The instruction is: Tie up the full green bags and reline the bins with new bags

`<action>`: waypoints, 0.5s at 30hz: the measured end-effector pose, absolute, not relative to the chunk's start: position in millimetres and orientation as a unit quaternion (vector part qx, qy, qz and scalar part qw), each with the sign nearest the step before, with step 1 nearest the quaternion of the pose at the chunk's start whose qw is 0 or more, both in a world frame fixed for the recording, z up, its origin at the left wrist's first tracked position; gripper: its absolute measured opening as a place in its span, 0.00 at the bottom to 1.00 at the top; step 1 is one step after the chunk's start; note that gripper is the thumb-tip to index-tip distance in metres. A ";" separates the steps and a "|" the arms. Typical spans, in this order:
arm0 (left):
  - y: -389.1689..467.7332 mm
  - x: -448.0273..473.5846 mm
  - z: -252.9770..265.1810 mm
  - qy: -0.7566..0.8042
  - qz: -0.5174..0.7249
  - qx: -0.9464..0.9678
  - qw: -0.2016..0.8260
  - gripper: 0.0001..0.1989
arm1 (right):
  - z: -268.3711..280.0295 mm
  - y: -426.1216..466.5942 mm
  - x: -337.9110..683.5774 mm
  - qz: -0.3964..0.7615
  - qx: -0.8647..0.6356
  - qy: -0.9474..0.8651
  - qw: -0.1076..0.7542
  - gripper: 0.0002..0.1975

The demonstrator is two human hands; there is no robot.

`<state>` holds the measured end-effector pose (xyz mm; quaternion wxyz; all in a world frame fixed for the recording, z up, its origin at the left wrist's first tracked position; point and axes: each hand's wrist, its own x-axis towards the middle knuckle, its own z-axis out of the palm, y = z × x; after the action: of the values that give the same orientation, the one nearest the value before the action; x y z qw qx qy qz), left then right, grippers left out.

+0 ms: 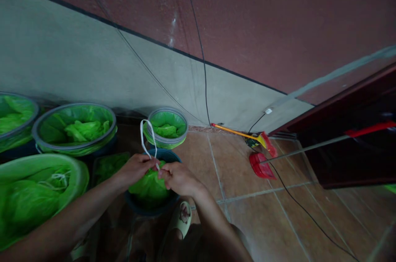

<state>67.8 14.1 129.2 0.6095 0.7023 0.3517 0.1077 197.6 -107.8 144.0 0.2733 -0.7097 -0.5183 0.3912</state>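
My left hand (139,167) pinches the white drawstring (142,136) and the gathered neck of a green bag. Above the fingers the cord stands up in a loop. Close beside it, my right hand (181,177) is closed on the same cord and bag neck. The green bag (150,190) hangs bunched below both hands, within a dark blue bucket (168,155) on the floor. My forearms hide part of the bucket.
Green-lined bins (74,146) stand along the wall at left, with a large green tub (82,171) nearer. Behind the bucket is a small lined bin (168,140). A red dustpan (260,167), yellow-handled broom (235,131) and black cable (297,200) lie right.
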 end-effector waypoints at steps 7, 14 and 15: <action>17.9 67.6 128.5 0.308 0.117 0.687 0.647 0.11 | 139.0 -110.1 204.0 0.329 -0.732 -0.535 0.263 0.10; 17.9 64.6 117.4 0.213 0.067 0.745 0.628 0.14 | 102.2 -96.9 203.4 0.323 -0.699 -0.490 0.408 0.18; 17.2 64.1 115.8 0.203 0.065 0.762 0.611 0.14 | 99.1 -94.8 203.0 0.350 -0.672 -0.496 0.424 0.19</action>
<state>64.1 17.2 115.8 0.6113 0.7621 0.2032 0.0646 203.0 -94.8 99.1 0.4237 -0.6720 -0.4961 0.3505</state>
